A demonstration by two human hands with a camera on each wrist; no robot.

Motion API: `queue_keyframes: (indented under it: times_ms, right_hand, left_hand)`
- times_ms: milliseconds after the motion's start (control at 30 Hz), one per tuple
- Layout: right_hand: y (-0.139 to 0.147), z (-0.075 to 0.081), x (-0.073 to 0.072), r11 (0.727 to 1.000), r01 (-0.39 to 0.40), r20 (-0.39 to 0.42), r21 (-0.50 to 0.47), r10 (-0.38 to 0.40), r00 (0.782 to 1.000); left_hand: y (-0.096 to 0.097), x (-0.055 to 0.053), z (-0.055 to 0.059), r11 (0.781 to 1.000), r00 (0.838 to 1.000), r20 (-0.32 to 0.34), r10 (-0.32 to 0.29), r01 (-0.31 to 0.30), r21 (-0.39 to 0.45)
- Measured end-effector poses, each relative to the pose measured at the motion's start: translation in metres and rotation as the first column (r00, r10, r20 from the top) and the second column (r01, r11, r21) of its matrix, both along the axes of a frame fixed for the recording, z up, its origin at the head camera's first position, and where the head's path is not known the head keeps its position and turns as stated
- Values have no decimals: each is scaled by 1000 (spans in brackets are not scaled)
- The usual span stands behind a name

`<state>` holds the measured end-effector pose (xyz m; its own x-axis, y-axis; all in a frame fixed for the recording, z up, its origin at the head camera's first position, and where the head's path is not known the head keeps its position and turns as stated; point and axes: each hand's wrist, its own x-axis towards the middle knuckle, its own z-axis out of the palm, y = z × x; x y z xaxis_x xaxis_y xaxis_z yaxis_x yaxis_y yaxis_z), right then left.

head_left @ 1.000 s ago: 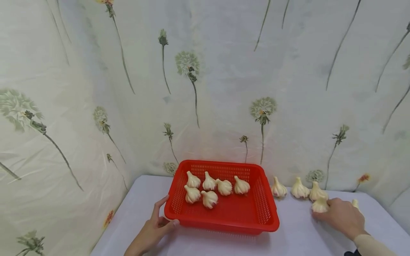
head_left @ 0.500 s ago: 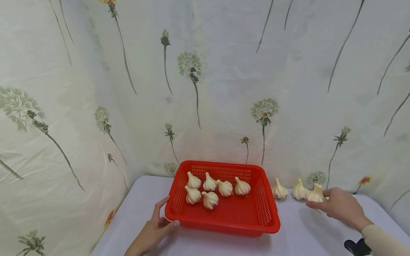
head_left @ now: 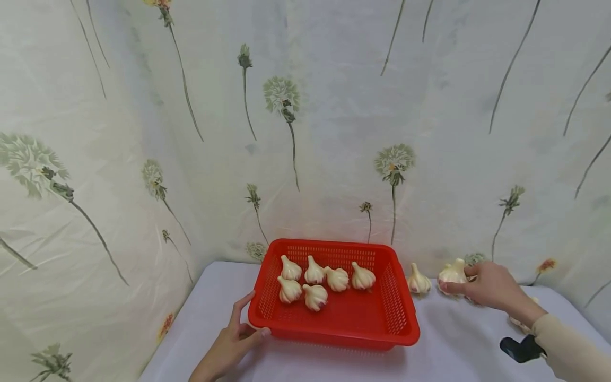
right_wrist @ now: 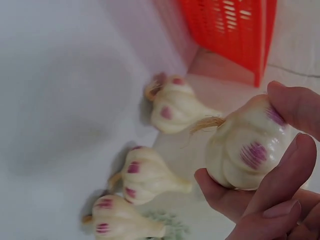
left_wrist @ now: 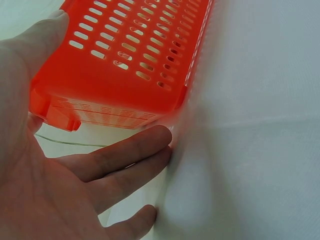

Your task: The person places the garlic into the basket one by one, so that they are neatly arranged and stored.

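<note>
Head view: the left hand [head_left: 231, 339] lay at the near left corner of a red basket [head_left: 334, 334], thumb and forefinger touching it. Six bulbs [head_left: 290, 290] rested inside. To the basket's right, the right hand [head_left: 494, 286] gripped a garlic bulb [head_left: 457, 273]; a standing bulb [head_left: 419, 281] was just beside the basket, and another lay partly hidden by the right forearm. A dandelion-print cloth [head_left: 329, 132] hung behind the white table [head_left: 429, 350].

Left wrist view: three fingers [left_wrist: 120, 155] extended, uncurled, below the perforated basket wall, while another digit touched the wall above.

Right wrist view: the gripped bulb, pinched between thumb and fingers, showed purple patches and a brown root tuft [right_wrist: 209, 122]. Three other bulbs [right_wrist: 147, 175] stood beyond it, near the basket.
</note>
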<state>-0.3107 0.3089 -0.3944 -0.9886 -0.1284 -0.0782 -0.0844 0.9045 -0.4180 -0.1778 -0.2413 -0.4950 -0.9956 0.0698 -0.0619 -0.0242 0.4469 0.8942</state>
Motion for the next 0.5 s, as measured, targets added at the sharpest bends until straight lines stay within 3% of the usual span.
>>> queue_keyframes:
  times_ms: [500]
  right_hand:
    - [-39,33,-9,992,-116,-30,-47,115,993]
  left_hand:
    - [0,-2,-1,1000,1000,-1,-11,11,7]
